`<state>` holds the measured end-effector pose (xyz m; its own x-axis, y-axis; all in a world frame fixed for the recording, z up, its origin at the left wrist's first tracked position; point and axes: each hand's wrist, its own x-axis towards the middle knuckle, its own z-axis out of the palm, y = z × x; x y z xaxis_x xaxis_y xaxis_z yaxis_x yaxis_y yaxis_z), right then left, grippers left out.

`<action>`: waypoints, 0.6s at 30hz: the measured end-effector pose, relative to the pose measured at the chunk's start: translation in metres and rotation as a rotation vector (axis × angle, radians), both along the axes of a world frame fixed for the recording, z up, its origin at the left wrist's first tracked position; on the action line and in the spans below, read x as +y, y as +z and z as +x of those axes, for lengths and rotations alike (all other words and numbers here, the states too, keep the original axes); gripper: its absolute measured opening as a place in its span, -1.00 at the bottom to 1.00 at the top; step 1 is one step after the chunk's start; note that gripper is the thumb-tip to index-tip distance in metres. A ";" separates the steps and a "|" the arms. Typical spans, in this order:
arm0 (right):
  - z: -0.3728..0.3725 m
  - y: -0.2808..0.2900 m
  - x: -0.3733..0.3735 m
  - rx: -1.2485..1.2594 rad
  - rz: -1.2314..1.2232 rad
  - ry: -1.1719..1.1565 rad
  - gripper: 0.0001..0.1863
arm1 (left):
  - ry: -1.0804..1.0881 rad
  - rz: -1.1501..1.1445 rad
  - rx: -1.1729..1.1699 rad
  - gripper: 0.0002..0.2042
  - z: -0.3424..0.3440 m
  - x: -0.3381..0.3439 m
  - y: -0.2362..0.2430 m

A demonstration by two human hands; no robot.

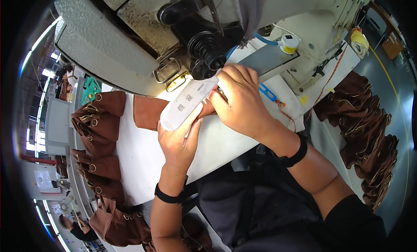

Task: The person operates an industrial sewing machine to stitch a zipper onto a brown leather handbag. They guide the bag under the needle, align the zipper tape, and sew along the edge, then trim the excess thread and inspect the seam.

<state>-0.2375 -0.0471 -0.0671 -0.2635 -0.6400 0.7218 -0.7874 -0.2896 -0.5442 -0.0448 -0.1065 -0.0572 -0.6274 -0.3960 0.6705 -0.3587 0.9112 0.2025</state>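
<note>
A brown leather piece lies on the white table under the head of a sewing machine. From below, my left hand grips its near edge, thumb and fingers drawn together. A long white rounded panel with small printed symbols hides some of those fingertips. My right hand is closed at the right end of the leather, its fingers curled beside the machine's dark round parts. The needle area and the middle of the leather are hidden behind the panel and hands.
Brown leather bags with metal rings are stacked along the left edge. More brown pieces hang in a pile at the right. A blue plastic tool and a small white bottle are right of my hands. Another person is far left.
</note>
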 end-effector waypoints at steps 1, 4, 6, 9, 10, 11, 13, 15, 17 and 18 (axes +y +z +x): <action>0.001 0.000 -0.001 -0.003 -0.010 -0.007 -0.74 | 0.006 0.002 -0.009 -0.62 0.001 0.001 0.000; 0.003 0.000 -0.004 -0.040 -0.058 -0.026 -0.90 | 0.134 -0.206 -0.149 -0.57 0.000 0.014 0.007; 0.000 -0.001 -0.001 -0.065 -0.047 -0.024 -0.94 | 0.279 -0.079 -0.190 -0.53 -0.011 0.044 0.014; 0.000 0.000 0.004 -0.112 -0.026 0.010 -0.90 | 0.284 0.201 -0.138 -0.29 -0.016 0.069 0.012; 0.002 -0.002 0.003 -0.125 -0.050 -0.005 -0.91 | 0.266 0.257 -0.091 -0.24 -0.023 0.073 0.011; 0.003 -0.004 0.003 -0.138 -0.073 -0.022 -0.92 | 0.247 0.314 -0.044 -0.19 -0.030 0.073 0.010; 0.005 -0.003 0.010 -0.120 -0.099 -0.024 -0.94 | 0.180 0.216 0.016 -0.14 -0.035 0.053 0.002; 0.009 -0.006 0.014 -0.118 -0.137 0.026 -0.95 | 0.176 0.168 0.058 -0.14 -0.034 0.030 -0.006; -0.002 -0.006 0.009 -0.064 -0.220 -0.049 -0.89 | 0.206 0.155 0.046 -0.22 -0.042 0.020 -0.008; -0.004 0.001 0.006 -0.045 -0.233 -0.117 -0.86 | 0.212 0.188 0.088 -0.24 -0.044 0.017 -0.011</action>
<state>-0.2411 -0.0410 -0.0664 -0.3611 -0.4216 0.8318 -0.7993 -0.3194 -0.5089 -0.0893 -0.0893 -0.0680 -0.4601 -0.6342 0.6213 -0.5104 0.7616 0.3994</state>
